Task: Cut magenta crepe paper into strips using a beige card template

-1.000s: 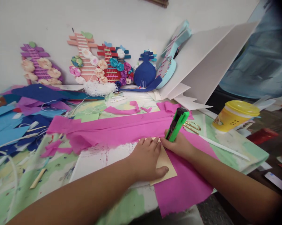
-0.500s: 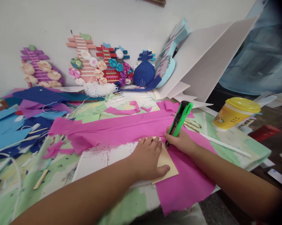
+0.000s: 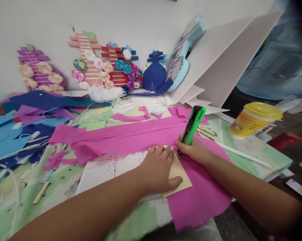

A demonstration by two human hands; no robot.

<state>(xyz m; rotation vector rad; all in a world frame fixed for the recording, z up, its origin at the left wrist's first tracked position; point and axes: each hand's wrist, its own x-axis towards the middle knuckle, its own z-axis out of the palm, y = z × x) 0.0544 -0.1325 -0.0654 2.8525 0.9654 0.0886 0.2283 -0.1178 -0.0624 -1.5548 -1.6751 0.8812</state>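
1. Pink fabric [image 3: 203, 197] lies partly beneath a cream card [image 3: 178, 169], which is at five o'clock from the view's centre.
2. Left hand [image 3: 158, 172] rests flat upon this card, fingers extended, grasping nothing.
3. Right hand [image 3: 196, 152] is closed around a green cutter [image 3: 191, 129], at one o'clock from the left hand.
4. Compared with one second ago, the cutter's lower end has come into sight at the card's right edge, which puts it at the border with the fabric. Whether the blade touches, one cannot tell.
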